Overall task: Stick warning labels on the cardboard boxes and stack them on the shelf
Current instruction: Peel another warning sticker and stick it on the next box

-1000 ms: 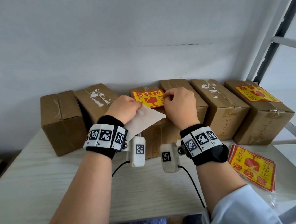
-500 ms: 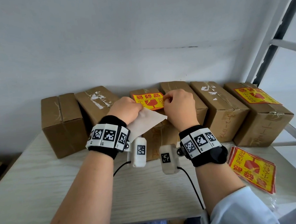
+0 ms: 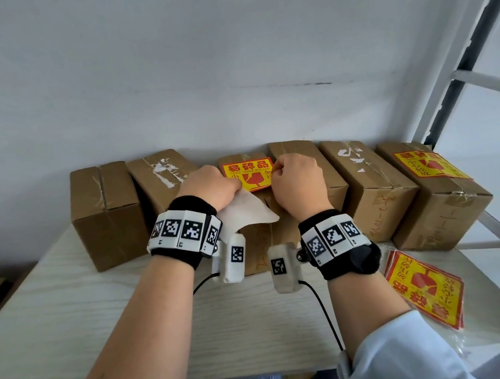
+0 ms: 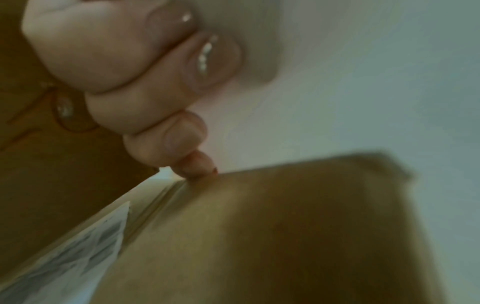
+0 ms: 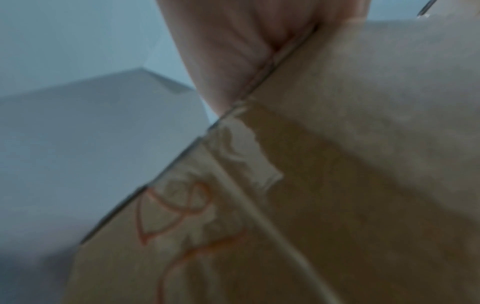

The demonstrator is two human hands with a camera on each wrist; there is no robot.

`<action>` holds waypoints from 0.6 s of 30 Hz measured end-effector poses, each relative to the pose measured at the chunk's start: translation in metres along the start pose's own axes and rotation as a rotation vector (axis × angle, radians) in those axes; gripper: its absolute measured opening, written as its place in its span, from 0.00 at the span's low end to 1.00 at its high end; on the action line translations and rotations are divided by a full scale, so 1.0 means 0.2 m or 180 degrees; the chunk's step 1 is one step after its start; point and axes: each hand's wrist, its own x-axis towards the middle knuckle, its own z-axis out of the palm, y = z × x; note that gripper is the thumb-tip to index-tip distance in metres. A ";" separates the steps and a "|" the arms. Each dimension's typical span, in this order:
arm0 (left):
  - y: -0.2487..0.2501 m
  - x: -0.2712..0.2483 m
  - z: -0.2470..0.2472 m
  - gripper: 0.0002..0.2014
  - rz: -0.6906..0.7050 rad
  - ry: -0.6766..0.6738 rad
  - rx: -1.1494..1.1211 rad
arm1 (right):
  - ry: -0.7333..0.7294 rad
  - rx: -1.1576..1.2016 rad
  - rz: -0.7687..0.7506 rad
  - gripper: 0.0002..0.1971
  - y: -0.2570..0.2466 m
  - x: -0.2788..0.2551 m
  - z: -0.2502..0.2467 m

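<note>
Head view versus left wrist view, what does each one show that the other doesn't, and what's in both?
Only the head view shows the whole row of cardboard boxes, the yellow warning label on the middle box, the right hand at its edge, and the stack of spare labels on the table. Only the left wrist view shows the left hand's curled fingers from below, one fingertip on the box's edge. Both show the left hand, the white backing paper and brown cardboard.

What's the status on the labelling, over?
Left hand holds backing paper. Right hand pinches label onto middle box. Nothing blocking.
</note>
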 end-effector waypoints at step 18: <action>-0.06 -0.09 0.02 0.26 0.0889 -0.0154 -0.0010 | -0.0144 -0.0990 -0.0187 0.13 -0.04 -0.06 -0.05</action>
